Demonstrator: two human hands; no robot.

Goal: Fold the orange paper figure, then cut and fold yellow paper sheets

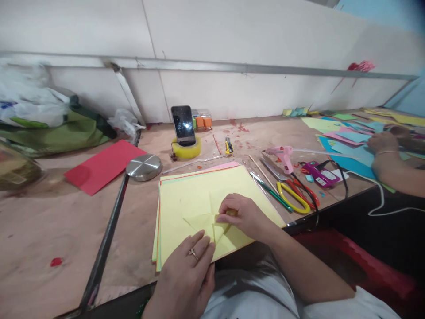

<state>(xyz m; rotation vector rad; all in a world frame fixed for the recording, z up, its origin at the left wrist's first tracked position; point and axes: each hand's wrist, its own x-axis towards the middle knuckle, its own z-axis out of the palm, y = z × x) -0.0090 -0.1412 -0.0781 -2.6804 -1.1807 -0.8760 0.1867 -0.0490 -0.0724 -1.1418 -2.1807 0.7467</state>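
Observation:
A small folded yellow paper [199,217] lies on a stack of coloured sheets [179,190] whose top sheet is pale yellow. My right hand [241,215] pinches a flap of the folded paper between thumb and fingers at its right side. Beside its lower left edge, my left hand [192,270], with a ring on one finger, rests flat, its fingertips touching the paper. The left fingers are stretched out, and the left thumb lies low near the table edge.
Right of the stack are yellow-handled scissors [294,198], a pink glue gun [283,159] and a purple power socket [320,174]. Behind it stands a phone [183,125] in a tape roll [187,149]. A metal disc [144,167] and red sheet [102,166] lie left. Another person's hand [383,141] is far right.

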